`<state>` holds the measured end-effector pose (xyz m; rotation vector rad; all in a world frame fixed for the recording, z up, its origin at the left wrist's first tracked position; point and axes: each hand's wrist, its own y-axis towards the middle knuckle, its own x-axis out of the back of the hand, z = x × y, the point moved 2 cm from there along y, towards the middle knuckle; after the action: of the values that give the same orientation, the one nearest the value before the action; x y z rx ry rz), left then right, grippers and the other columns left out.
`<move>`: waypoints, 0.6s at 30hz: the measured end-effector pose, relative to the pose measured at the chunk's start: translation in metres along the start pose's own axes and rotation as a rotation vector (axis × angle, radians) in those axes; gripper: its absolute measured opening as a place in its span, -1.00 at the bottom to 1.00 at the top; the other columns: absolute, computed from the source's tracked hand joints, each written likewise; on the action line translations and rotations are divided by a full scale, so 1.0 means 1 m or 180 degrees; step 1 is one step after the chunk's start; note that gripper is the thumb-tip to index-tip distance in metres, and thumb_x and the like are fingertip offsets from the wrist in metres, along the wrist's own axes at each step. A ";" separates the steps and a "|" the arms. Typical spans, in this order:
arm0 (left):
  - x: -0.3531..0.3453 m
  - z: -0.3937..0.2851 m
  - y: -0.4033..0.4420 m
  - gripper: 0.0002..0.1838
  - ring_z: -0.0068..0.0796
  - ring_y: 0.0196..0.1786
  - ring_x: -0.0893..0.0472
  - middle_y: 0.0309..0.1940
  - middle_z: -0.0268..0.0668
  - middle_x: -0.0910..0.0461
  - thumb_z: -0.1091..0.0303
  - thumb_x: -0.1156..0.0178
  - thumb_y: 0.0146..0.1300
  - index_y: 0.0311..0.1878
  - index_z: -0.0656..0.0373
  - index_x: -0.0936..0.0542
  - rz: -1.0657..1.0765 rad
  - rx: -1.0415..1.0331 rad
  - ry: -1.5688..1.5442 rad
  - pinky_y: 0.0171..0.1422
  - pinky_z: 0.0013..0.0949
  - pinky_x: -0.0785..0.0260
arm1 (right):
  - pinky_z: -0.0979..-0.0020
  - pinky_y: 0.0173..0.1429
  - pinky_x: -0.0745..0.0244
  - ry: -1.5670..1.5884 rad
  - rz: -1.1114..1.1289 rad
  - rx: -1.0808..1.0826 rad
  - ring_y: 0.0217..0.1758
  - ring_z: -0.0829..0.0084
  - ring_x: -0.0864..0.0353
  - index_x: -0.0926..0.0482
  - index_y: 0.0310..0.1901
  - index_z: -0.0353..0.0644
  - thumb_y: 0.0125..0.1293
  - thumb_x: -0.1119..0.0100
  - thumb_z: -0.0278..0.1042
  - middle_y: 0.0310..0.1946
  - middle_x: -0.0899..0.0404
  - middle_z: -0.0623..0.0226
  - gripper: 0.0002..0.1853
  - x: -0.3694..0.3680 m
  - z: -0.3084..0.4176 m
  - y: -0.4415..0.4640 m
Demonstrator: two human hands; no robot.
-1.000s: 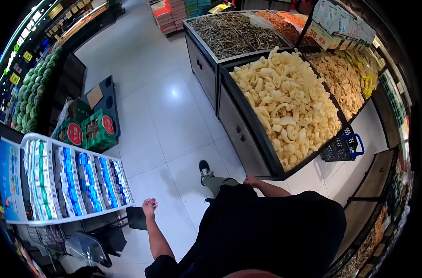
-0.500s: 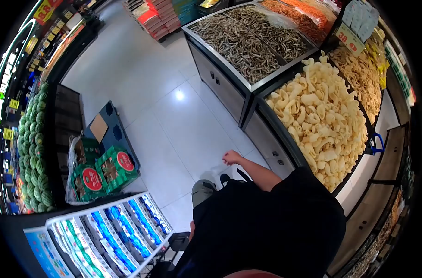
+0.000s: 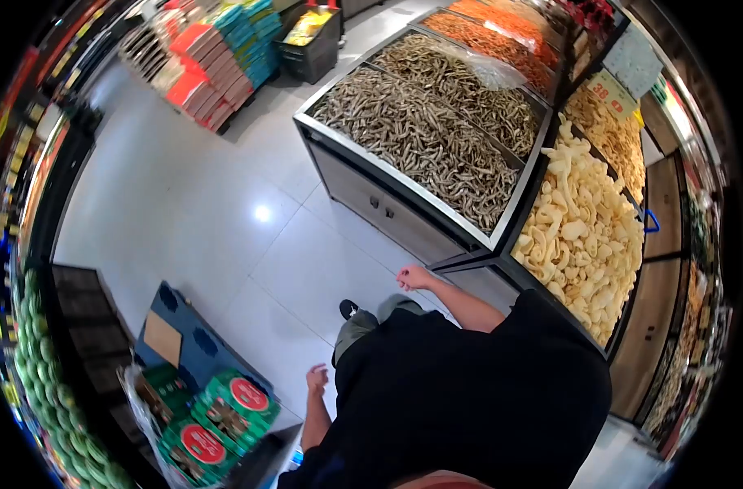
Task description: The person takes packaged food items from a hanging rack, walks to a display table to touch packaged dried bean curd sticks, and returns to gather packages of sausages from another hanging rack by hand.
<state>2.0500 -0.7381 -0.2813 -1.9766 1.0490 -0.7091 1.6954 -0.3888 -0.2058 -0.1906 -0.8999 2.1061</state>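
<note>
My right hand [image 3: 414, 278] hangs beside the front of the dried-fish bin cabinet [image 3: 379, 204], fingers loosely bent and a little apart, with nothing in them. On the other side of my body, my left hand [image 3: 317, 379] swings above the floor, fingers apart and holding nothing. Neither hand touches any goods. Closest to the left hand are green cartons with red round labels [image 3: 249, 395] on a dark blue flat platform [image 3: 245, 363]. To the right of my right hand is a bin of pale yellow, curled dried pieces [image 3: 579, 244].
Small dried fish [image 3: 420, 138] fill the bins ahead on the right. Stacked boxes [image 3: 208, 73] and a dark bin with yellow packs [image 3: 310, 57] stand farther along the tiled aisle [image 3: 184, 196]. Watermelons [image 3: 53, 399] line the left; brown cardboard [image 3: 163, 338] lies on the platform.
I have moved forward along the aisle, and the view has shifted. My left hand has come into fuller view, and the lit white display at lower left has mostly dropped out of sight.
</note>
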 end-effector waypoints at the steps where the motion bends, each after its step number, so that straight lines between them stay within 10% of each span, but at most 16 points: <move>1: 0.016 -0.049 0.029 -0.69 -0.57 -0.63 -0.40 -0.47 -0.26 -0.57 0.59 0.06 0.11 -0.10 0.24 -0.58 0.0156 -0.0119 0.0042 -0.61 -0.49 -0.23 | 0.49 -0.47 -0.50 0.0201 -0.0149 0.0125 -0.54 0.53 -0.59 -0.60 -0.25 -0.25 0.28 -0.07 -0.37 -0.45 -0.65 0.27 -0.84 0.007 0.019 0.009; 10: 0.010 -0.495 0.237 -0.73 -0.69 -0.65 -0.30 -0.45 -0.36 -0.56 0.58 0.10 0.23 -0.09 0.18 -0.54 0.0474 -0.1308 0.1009 -0.63 -0.53 -0.12 | 0.52 -0.30 -0.51 0.1738 -0.1468 0.1412 -0.42 0.58 -0.57 -0.55 -0.17 -0.27 0.35 -0.04 -0.40 -0.42 -0.61 0.32 -0.85 0.082 0.277 0.084; 18: -0.047 -0.602 0.314 -0.74 -0.66 -0.68 -0.30 -0.47 -0.34 -0.56 0.45 0.07 0.24 -0.08 0.18 -0.55 0.0753 -0.0836 0.1422 -0.64 -0.55 -0.11 | 0.52 -0.28 -0.50 0.1402 -0.2057 0.1827 -0.41 0.59 -0.58 -0.56 -0.18 -0.30 0.31 -0.06 -0.44 -0.45 -0.62 0.33 -0.85 0.169 0.431 0.214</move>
<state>1.4403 -1.0350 -0.2192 -1.9047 1.6869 -0.9441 1.2700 -0.5822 -0.0027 -0.0444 -0.0491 1.5376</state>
